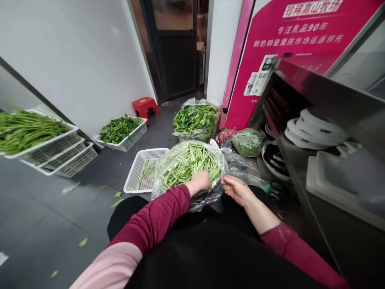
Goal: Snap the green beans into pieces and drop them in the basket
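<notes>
Between my knees a clear plastic bag (pixel 161 174) stands wide at the top, filled with long green beans (pixel 197 160). Over the near side of the beans, my left hand (pixel 201 181) is closed, its fingers curled down and hidden, so what they grip does not show. My right hand (pixel 237 189) is at the bag's right edge, thumb and fingertips drawn together in a pinch. Whatever lies between those fingertips is too small to make out. Left of the bag, a white plastic basket (pixel 132 176) contains a few short green bean pieces (pixel 147 171).
Beyond the bag is another bag of leafy greens (pixel 197 118), with a wrapped green bundle (pixel 249 142) beside it. A metal shelf (pixel 296 176) borders my right. Leaf-filled basket (pixel 132 138), stacked baskets (pixel 72 158) and red stool (pixel 146 105) stand left.
</notes>
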Demonstrator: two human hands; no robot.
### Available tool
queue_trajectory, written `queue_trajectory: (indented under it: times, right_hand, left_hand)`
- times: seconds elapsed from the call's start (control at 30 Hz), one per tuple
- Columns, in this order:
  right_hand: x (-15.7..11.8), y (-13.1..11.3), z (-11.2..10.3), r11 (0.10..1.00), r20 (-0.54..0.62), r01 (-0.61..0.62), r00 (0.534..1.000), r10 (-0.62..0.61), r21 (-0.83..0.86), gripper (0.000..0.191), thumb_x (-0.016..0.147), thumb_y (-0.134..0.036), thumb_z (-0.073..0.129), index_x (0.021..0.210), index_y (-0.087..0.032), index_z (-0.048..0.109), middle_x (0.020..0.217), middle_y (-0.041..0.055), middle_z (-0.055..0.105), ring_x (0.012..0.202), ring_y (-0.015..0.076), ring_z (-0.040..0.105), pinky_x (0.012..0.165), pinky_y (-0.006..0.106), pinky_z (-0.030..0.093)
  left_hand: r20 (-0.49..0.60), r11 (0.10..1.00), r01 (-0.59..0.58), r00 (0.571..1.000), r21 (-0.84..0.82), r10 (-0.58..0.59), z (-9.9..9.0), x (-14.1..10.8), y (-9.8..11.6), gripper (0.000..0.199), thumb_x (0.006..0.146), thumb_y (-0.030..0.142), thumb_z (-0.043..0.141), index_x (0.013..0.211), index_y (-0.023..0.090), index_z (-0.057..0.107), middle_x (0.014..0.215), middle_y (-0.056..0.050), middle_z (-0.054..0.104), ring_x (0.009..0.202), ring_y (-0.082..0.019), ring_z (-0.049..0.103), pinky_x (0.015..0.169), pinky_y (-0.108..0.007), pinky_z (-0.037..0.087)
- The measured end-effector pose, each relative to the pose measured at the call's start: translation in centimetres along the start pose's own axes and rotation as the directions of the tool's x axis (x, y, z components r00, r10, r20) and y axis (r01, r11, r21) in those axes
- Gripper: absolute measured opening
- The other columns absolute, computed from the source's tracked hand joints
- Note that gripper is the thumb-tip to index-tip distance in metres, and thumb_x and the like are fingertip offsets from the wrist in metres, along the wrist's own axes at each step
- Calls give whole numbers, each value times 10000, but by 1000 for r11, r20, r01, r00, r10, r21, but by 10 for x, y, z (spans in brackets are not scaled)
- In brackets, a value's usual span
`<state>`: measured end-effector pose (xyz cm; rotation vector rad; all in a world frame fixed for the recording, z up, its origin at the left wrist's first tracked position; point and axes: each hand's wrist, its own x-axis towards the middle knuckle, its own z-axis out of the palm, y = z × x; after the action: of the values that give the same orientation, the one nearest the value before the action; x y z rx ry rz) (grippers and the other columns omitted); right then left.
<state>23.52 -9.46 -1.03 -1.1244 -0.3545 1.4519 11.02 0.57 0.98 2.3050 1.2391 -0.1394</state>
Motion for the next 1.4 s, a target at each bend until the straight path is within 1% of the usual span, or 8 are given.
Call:
queue_trajectory:
  times: [0.23, 0.37, 0.47, 0.7, 0.87, 1.03, 1.2, 1.4]
  right_hand:
    - [-1, 6, 14, 989, 144, 40, 989, -19, -143, 164, 660, -286, 638, 745, -148, 609, 700, 21, 601, 452, 53, 462, 383, 175, 327]
    - [0, 6, 45, 948, 293, 115, 956, -24, -298, 238, 669, -316, 622, 846, -158, 612, 734, 17, 604, 472, 54, 459, 394, 171, 320]
    - [-1, 10, 74, 902, 396, 193, 918, -27, -385, 273, 689, -381, 595, 848, -159, 605, 707, 5, 586, 456, 47, 437, 377, 166, 283]
    - [-17, 30, 118, 811, 414, 183, 907, 78, -555, 333, 721, -448, 536, 637, -132, 599, 496, -13, 510, 353, 40, 326, 346, 187, 195]
    - [-31, 31, 113, 683, 412, 368, 905, -107, -631, 312, 753, -410, 511, 568, -169, 578, 503, -2, 521, 422, 90, 388, 418, 227, 276]
    - [-37, 32, 90, 223, 548, 673, 718, -430, -706, 289, 804, -360, 462, 572, -214, 556, 556, 32, 521, 558, 158, 466, 581, 287, 331]
    - [-34, 38, 76, 23, 779, 828, 536, -324, -560, 210, 787, -336, 489, 663, -221, 612, 595, 58, 541, 596, 177, 485, 614, 308, 355]
    - [-11, 17, 73, 267, 397, 598, 743, -539, -756, 241, 765, -311, 496, 978, -251, 593, 1067, 90, 517, 1011, 245, 461, 874, 410, 340]
  left_hand:
    - [103, 916, 34, 995, -399, 8, -50, -10, -37, 193, 702, 322, 528, 722, 137, 579, 581, -19, 568, 501, -111, 517, 503, -218, 418]
    - [91, 450, 51, 994, -892, 67, -65, -28, -58, 269, 644, 386, 608, 638, 135, 511, 525, 24, 489, 448, -64, 422, 469, -197, 370]
    - [19, 266, 2, 998, -964, 60, -59, -36, -61, 294, 631, 373, 626, 589, 138, 454, 503, 44, 438, 433, -47, 382, 451, -185, 327]
    - [-226, 320, -172, 964, -932, -142, -45, -39, -47, 230, 633, 328, 619, 696, 126, 528, 583, 22, 534, 498, -66, 454, 509, -197, 357]
    - [-195, 379, -109, 961, -919, -196, -56, -46, -58, 227, 635, 330, 615, 630, 119, 531, 493, 37, 480, 422, -53, 402, 432, -188, 311]
    - [-5, 215, 20, 993, -976, -116, -51, -51, -72, 260, 653, 368, 605, 628, 123, 521, 424, 73, 363, 335, -23, 283, 344, -177, 189]
    - [164, 114, 173, 983, -978, -80, -43, -53, -76, 246, 644, 330, 624, 606, 123, 496, 436, 54, 420, 352, -36, 353, 341, -171, 216]
    - [-6, 23, -4, 998, -1000, -67, -50, -68, -71, 248, 656, 340, 629, 647, 115, 523, 485, 33, 489, 378, -35, 396, 386, -171, 288]
